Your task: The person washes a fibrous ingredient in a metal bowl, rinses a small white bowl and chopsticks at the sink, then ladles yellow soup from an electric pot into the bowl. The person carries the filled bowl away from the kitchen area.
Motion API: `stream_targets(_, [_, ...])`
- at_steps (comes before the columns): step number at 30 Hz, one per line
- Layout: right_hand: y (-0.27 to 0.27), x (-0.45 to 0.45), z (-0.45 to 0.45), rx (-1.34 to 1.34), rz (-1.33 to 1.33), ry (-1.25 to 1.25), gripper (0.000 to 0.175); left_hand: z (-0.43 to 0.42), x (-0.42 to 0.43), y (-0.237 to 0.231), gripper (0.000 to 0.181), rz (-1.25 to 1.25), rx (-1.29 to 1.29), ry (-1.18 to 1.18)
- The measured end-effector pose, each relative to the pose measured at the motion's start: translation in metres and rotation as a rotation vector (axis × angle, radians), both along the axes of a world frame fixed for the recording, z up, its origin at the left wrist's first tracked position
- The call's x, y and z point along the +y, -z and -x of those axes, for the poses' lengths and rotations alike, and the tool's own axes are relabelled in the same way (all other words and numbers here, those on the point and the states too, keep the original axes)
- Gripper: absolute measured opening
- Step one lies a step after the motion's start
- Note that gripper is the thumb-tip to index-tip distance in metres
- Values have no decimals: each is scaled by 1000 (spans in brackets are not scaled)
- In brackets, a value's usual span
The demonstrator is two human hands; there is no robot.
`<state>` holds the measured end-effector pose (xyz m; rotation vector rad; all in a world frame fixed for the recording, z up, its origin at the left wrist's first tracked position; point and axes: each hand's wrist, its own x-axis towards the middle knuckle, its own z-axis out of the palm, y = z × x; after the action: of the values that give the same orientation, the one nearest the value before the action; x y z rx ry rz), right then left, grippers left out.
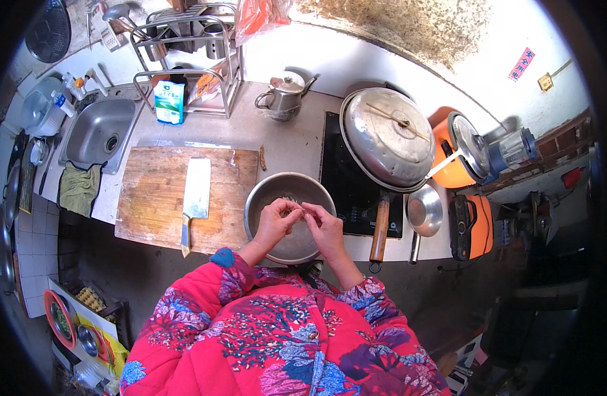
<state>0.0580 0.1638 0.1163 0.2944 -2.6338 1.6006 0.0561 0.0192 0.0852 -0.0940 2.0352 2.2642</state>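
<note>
Both hands meet above a round stainless steel bowl (254, 198) at the counter's front edge. My left hand (274, 222) is curled, its thumb and fingers pinching a small stringy, greyish item (289, 199). Too little of it shows to tell what it is. My right hand (327, 226) touches the same item with thumb and forefinger, fingertips against those of the left. The hands hide part of the bowl's inside. Left of the bowl lies a wooden cutting board (152, 198), with a cleaver (197, 190) flat on it, its handle towards me.
A large lidded wok (387, 133) sits on a black induction cooker (335, 168), its wooden handle (380, 230) jutting over the front edge. A steel ladle (424, 210) lies beside it. A kettle (283, 99) stands behind; a sink (98, 128) is far left.
</note>
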Motion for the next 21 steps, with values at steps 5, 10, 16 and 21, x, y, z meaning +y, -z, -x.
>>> stream_targets(5, [-8,2,0,101,-70,16,14,2,-2,-4,16,31,-14,67])
stream_targets(10, [-10,3,2,122,-130,6,7,2,-3,-6,16,42,-54,93])
stream_targets(16, [-4,1,1,115,-128,7,7,1,-2,-5,10,273,303,34])
stream_targets(21, [14,1,3,-153,123,28,6,2,-3,-7,9,298,357,59])
